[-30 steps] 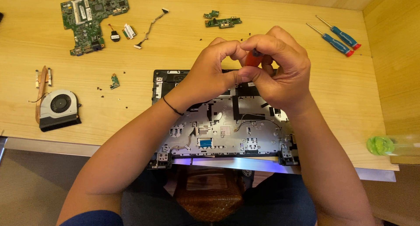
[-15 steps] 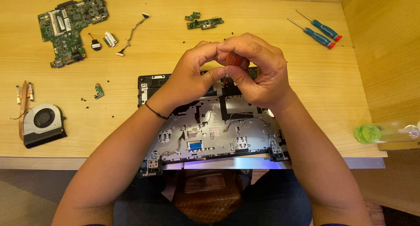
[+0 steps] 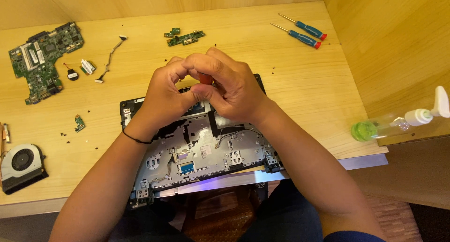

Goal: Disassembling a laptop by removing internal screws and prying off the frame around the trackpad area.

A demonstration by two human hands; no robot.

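Hands: left hand (image 3: 166, 94), right hand (image 3: 229, 85) pinch red tool handle (image 3: 205, 77) | above opened laptop base (image 3: 206, 153)

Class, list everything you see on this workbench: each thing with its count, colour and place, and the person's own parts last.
Laptop base: 1, black and silver, opened, table's near edge.
Circuit board: 1, green, far left.
Small boards: 2, green, far middle.
Fan: 1, black and grey, near left.
Screwdrivers: 2, blue with red ends, far right.
Spray bottle: 1, clear with green liquid, right edge.
Red-handled tool: 1, between both hands.
Left hand, right hand: together over the base.
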